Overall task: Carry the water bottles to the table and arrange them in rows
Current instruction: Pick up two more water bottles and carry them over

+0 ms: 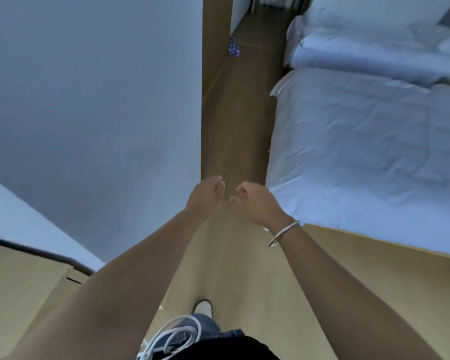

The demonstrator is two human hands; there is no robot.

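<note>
Nearest, bottom edge: dark top, blue jeans, a white cable looped at the waist. One white shoe on the light wood floor.

Both bare forearms reach forward, hands close together but not touching, above the floor. Left hand: fingers loosely curled inward, nothing in it. Right hand: fingers also loosely curled, thumb sticking toward the left hand, nothing held. Silver bracelet on the right wrist.

Bottom left: light wood furniture top with a dark edge, partly in view; can't tell what piece it is. Left side is a plain pale wall.

Right side: bed with white bedding, rumpled, its near corner just beside the right hand in the picture. A second white bed further back, behind the first.

Between wall and beds a narrow brown floor strip runs away from the camera. Far down it, by the wall corner, the water bottles: a small blue and clear bundle on the floor, blurred, count can't be told. Well apart from both hands. Beyond that a hallway, too dark and small to read.
</note>
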